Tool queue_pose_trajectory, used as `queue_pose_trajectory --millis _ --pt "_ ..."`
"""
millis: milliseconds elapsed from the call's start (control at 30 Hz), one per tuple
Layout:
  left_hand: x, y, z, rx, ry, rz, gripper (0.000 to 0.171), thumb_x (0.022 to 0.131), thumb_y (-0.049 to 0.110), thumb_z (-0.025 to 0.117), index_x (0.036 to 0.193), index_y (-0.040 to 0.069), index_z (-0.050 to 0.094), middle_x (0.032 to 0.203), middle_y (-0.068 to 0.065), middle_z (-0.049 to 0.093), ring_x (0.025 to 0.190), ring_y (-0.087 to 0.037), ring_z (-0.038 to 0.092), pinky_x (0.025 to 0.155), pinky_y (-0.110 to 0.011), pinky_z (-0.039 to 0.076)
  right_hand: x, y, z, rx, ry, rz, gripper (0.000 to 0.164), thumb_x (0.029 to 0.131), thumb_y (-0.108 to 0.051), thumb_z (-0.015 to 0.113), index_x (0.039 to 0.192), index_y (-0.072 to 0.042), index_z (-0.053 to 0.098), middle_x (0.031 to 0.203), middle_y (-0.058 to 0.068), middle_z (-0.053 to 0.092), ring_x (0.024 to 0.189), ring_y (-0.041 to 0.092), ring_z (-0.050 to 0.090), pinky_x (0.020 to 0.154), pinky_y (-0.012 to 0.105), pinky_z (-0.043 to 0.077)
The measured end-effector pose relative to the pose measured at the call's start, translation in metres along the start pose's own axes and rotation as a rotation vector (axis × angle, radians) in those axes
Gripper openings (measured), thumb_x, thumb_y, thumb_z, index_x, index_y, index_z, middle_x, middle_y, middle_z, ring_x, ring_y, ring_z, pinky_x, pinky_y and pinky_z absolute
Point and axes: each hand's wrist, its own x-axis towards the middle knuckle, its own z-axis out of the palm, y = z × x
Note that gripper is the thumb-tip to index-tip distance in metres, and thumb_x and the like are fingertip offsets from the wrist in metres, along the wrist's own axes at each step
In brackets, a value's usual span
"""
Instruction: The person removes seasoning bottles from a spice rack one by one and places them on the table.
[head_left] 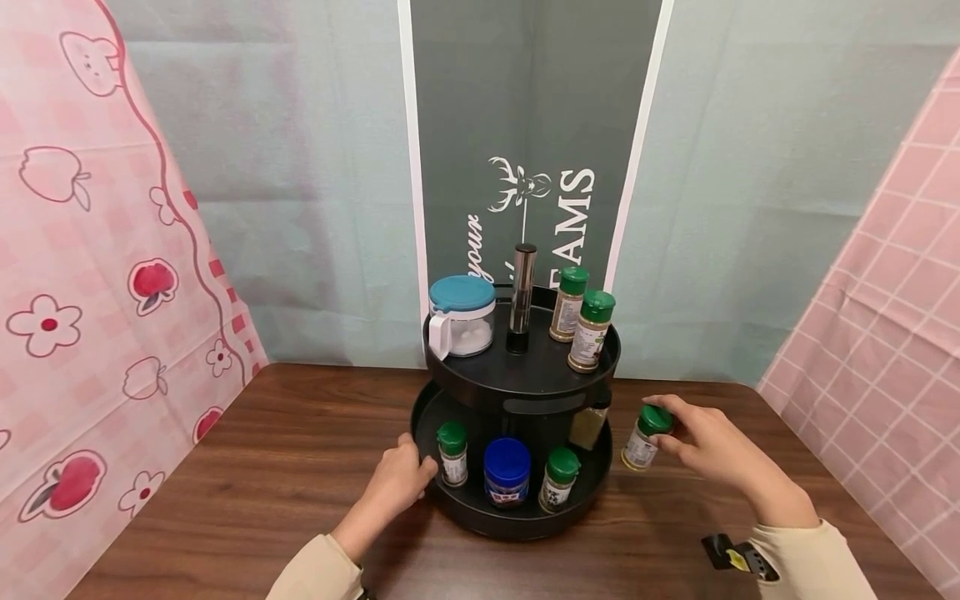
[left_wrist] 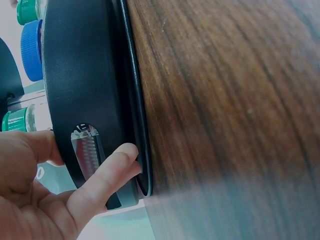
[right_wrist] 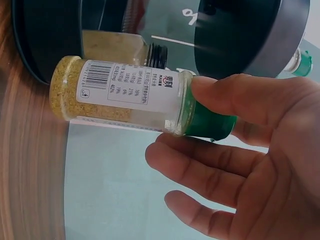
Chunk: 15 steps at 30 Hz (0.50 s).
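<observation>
A two-tier black round rack (head_left: 525, 525) stands on the wooden table. My left hand (head_left: 402, 471) holds the left rim of its lower tier, thumb inside and fingers against the outer wall (left_wrist: 80, 65). Right of the rack, my right hand (head_left: 701, 437) pinches a spice jar (head_left: 639, 448) by its green cap. The jar, tilted, contains a yellowish seasoning, and its label (right_wrist: 125, 85) shows in the right wrist view. On the lower tier are two green-capped jars (head_left: 452, 454) (head_left: 558, 480), a blue-lidded jar (head_left: 507, 473) and a dark-capped jar (head_left: 588, 427), partly hidden.
The upper tier carries a clear pot (head_left: 463, 317) with a teal lid and two green-capped spice jars (head_left: 568, 305) (head_left: 591, 332) around a metal post (head_left: 522, 292). Behind the table (head_left: 315, 442) hangs a grey-green cloth (head_left: 322, 208); pink cloths (head_left: 112, 275) (head_left: 885, 333) flank it.
</observation>
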Motion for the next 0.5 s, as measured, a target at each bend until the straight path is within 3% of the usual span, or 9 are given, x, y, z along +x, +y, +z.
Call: queue_pose_trajectory --millis 500 --pt "0.000 0.000 0.000 -0.005 0.005 0.002 0.029 0.079 0.014 0.053 0.095 -0.008 0.043 0.046 -0.001 0.052 0.040 -0.010 0.050 0.046 -0.030 0.044 -0.012 0.016 0.004 -0.039 0.006 0.019 0.044 0.074 -0.008 0.071 0.114 -0.001 0.053 0.087 0.009 0.065 0.068 0.011 0.058 0.054 0.035 0.049"
